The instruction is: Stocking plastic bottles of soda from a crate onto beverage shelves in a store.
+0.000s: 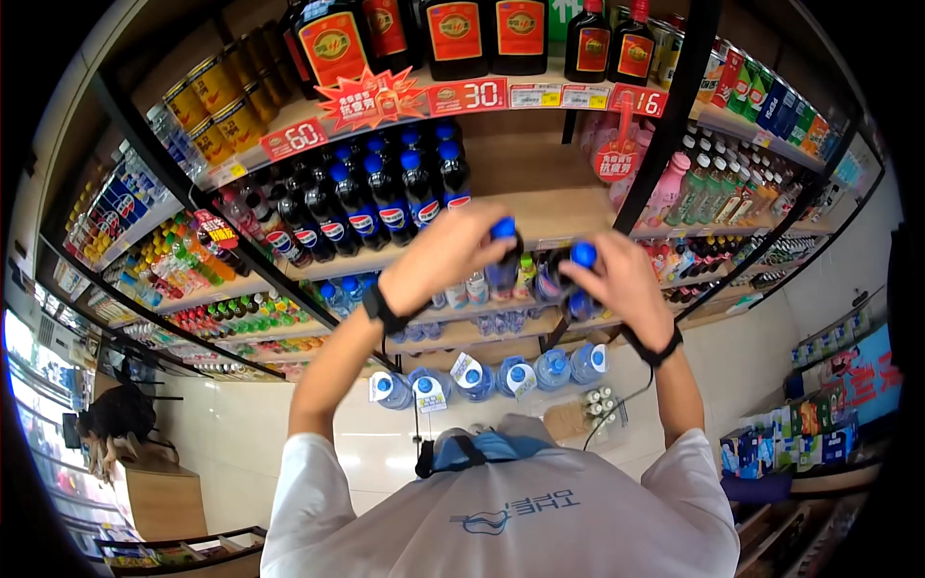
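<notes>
My left hand [466,235] grips a dark cola bottle [504,273] near its blue cap, in front of the shelf. A second dark bottle with a blue cap [584,254] is in my right hand [627,282], held by its upper part. Both bottles hang roughly upright before the shelf edge, their lower parts slightly blurred. Rows of blue-capped Pepsi bottles [390,206] stand on the shelf to the left of my hands. Beside them, the wooden shelf board [531,173] shows its bare surface.
Large dark bottles with red labels [455,32] line the shelf above, over red price tags [466,96]. Black metal posts [665,123] frame the bay. Big water jugs [473,383] stand on the floor below. At far left is a person [123,419] by a wooden counter [162,502].
</notes>
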Demonstrator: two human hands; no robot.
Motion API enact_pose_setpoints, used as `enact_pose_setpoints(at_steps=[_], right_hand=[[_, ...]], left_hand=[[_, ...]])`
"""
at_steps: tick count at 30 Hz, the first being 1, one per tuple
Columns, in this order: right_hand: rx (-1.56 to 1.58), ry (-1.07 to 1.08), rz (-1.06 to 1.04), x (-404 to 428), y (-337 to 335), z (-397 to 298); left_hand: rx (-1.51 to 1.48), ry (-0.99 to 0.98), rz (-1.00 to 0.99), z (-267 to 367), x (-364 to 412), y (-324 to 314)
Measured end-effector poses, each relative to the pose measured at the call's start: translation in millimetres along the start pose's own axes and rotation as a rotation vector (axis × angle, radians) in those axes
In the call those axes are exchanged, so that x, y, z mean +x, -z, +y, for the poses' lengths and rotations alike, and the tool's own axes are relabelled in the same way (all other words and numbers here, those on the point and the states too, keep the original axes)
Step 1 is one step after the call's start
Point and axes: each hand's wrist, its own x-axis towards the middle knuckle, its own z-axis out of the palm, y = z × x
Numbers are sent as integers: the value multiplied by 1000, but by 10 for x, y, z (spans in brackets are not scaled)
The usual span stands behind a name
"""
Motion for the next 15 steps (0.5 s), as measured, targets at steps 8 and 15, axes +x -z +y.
enact_pose_setpoints(at_steps=[8, 15], right_hand=[[-118, 26, 58, 819, -274, 36], [-142, 42, 80, 1172, -529, 386]], left_hand=[[178, -14, -14, -502, 681, 242], [268, 81, -53, -984, 1147, 67]])
